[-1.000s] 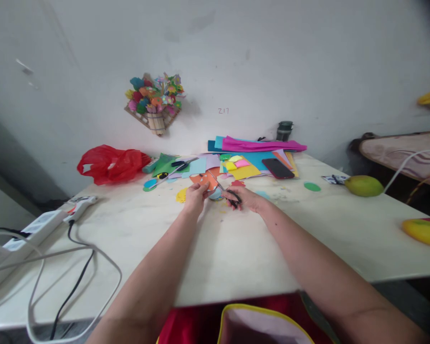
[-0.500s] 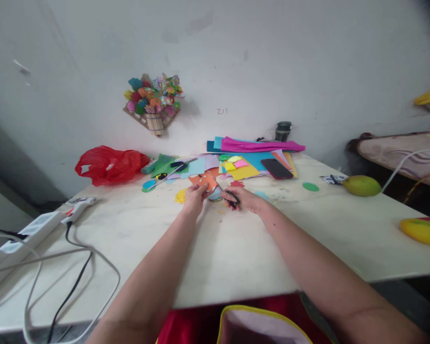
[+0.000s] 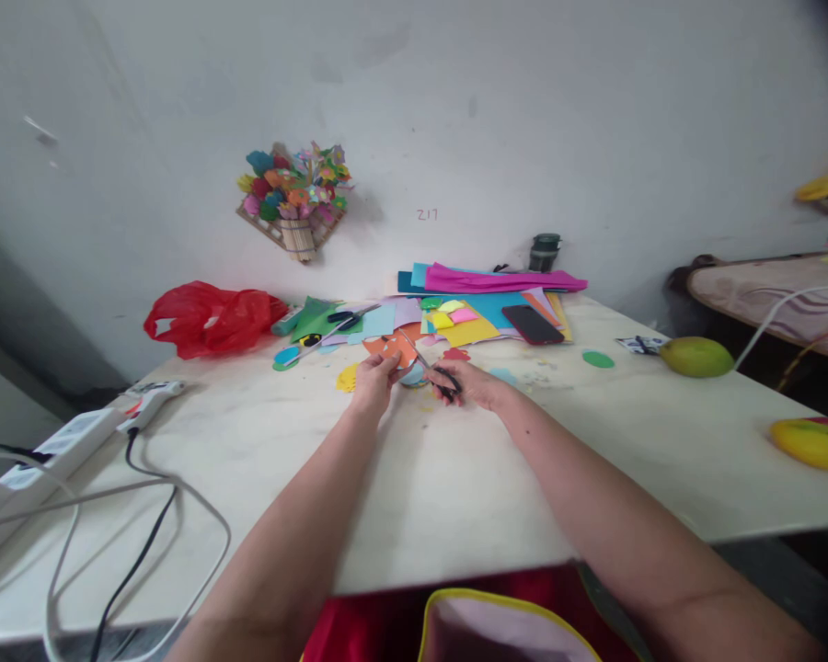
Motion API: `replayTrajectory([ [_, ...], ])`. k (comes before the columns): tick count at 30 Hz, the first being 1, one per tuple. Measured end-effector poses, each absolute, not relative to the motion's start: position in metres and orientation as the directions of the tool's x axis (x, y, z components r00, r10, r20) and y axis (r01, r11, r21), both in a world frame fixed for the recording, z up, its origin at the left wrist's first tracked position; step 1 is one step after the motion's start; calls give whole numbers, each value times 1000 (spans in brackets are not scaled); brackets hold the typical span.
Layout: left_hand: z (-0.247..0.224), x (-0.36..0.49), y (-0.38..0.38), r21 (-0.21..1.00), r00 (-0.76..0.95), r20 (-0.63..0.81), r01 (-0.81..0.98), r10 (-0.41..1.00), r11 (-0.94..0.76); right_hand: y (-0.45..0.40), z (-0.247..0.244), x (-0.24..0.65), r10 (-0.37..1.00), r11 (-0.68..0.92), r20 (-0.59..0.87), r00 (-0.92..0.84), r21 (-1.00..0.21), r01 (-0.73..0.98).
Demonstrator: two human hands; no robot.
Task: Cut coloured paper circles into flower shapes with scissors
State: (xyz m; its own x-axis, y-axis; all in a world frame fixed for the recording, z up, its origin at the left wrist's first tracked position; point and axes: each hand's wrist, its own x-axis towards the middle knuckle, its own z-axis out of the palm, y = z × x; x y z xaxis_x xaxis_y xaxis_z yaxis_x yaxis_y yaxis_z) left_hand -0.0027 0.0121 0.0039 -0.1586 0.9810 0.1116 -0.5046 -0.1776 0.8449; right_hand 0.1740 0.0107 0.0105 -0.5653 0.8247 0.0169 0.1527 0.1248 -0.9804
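Note:
Pinched in my left hand (image 3: 375, 381) is an orange piece of paper (image 3: 401, 349). My right hand (image 3: 464, 382) grips black-handled scissors (image 3: 447, 385), whose blades point up and left to the paper's right edge. A yellow paper shape (image 3: 347, 378) lies just left of my left hand. Beyond my right hand is a red paper shape (image 3: 456, 354), and a light blue one (image 3: 503, 376) lies to its right. Part of a pale blue piece shows under the orange paper, between my hands.
Coloured sheets (image 3: 483, 328), a phone (image 3: 533, 325) and a second pair of scissors (image 3: 346, 319) lie farther back. A red plastic bag (image 3: 213, 319) is at left, above a power strip (image 3: 62, 446) with cables. A green-yellow fruit (image 3: 696, 357) sits at right.

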Motion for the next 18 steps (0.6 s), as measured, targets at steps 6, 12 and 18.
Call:
replayTrajectory([
  [6,5,-2,11,846,-162,93,-508,982,-164,11,12,174,830,116,2,-558,-979,169],
  [12,4,-3,13,838,-156,86,-523,984,-156,10,14,173,826,115,-2,-564,-978,173],
  [18,4,-3,13,842,-143,93,-518,985,-154,11,14,174,829,131,5,-560,-974,185],
])
